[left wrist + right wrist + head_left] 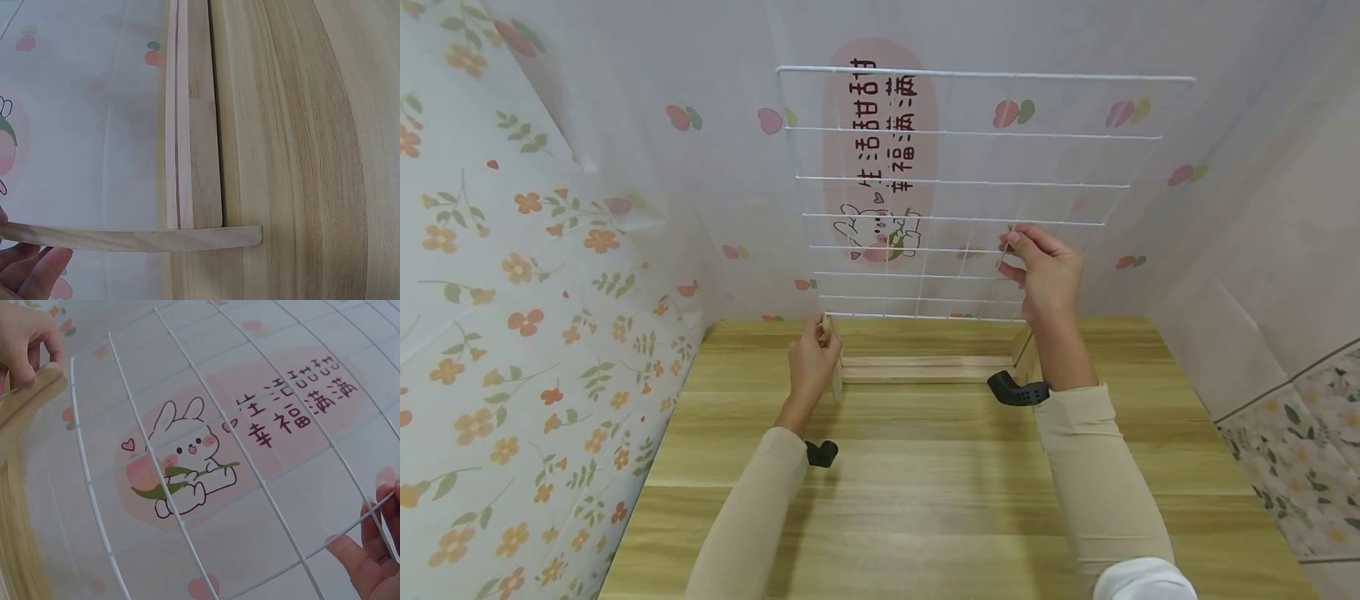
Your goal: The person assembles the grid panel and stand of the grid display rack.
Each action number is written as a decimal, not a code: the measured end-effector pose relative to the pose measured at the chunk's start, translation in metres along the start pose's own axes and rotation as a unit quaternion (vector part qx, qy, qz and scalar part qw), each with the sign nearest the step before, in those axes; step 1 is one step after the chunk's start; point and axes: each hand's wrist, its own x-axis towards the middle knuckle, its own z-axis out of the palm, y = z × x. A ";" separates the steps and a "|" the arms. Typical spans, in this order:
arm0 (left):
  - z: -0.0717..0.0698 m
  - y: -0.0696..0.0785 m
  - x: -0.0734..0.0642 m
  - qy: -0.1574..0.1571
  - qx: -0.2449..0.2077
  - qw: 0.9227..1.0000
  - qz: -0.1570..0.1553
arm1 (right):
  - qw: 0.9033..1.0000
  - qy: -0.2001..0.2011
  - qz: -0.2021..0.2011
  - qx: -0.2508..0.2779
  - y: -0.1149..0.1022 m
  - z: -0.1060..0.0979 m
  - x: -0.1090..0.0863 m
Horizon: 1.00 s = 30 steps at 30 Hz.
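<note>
A white wire grid panel [985, 76] stands up in front of the far wall, above a low wooden stand [925, 369]. My right hand [1054, 279] pinches a wire near the grid's lower right side, thumb and fingers on either side of it in the right wrist view. My left hand [811, 362] grips the upper end of the stand's left upright [131, 240]. The grid's bottom wire [917, 316] lies level with that upright's top in the head view. A grooved crossbar [205, 125] meets the upright near its lower end. My right forearm partly hides the right upright.
The stand sits at the back of a wood-grain table [917, 500]. Close behind it hangs a white cloth printed with a rabbit [194, 447] and lettering. Floral cloth [512, 350] covers the left side. Black curved pieces [1018, 390] stick out from both wrists.
</note>
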 end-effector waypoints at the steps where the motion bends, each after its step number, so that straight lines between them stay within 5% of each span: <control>1: 0.000 0.000 0.000 0.001 -0.001 1.000 0.000 | 1.000 0.000 -0.001 0.000 0.000 0.000 0.000; 30: -0.003 -0.002 0.000 -0.006 -0.019 0.999 -0.029 | 1.000 0.002 -0.005 0.007 0.003 0.005 0.006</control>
